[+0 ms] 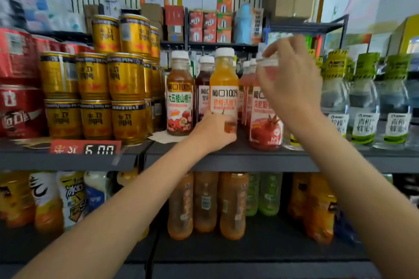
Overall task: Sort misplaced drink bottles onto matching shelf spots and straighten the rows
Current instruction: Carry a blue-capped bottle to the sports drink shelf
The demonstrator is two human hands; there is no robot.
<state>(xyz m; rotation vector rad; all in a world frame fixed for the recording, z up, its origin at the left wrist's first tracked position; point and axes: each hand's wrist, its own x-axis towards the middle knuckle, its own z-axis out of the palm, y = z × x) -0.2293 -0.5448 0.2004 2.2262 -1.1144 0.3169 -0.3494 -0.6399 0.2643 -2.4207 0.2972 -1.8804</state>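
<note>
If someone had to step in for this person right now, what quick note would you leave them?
Left hand grips the base of the orange juice bottle with white cap, standing on the dark metal shelf.
Right hand has its fingers at the cap of the red pomegranate juice bottle; the grip is blurred.
Brown hawthorn juice bottle stands left of the orange one.
Left: seat the orange bottle in its matching row and straighten the fronts.

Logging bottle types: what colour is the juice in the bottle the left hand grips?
Orange, with a white cap, on the orange juice bottle; head view.
</note>
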